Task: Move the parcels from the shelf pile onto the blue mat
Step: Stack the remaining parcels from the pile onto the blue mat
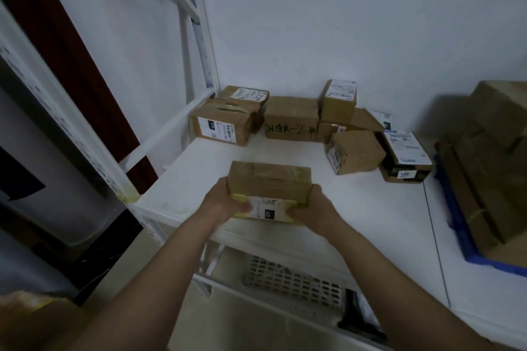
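Nearest the viewer, both hands hold one parcel (269, 184) over the near edge of the white shelf (370, 208). The left hand (225, 202) grips its left end and the right hand (315, 209) its right end; on each hand the thumb lies across the labelled near face and the fingers curl out of sight around the end, so their spread cannot be told. Whether the parcel rests on the shelf edge or is held just above it cannot be told either.

To the near right, the blue mat (467, 258) shows only as a blue border beneath several large cardboard boxes (490, 162); how many parcels it already carries is unclear, since shadow merges them.

Farther back, the pile against the wall remains sizeable. At far left lies a labelled carton (225, 125) with a flatter one (245, 94) on top. At centre stands a box with green handwriting (291, 120). Right of it, a small labelled box (339, 100) sits on others, with a dented tilted box (353, 152) and a dark-sided box marked 120 (406, 158) nearer the mat.

Judged from this layout, the task is partway through: one parcel is in transit, and at least six parcels are left to move.
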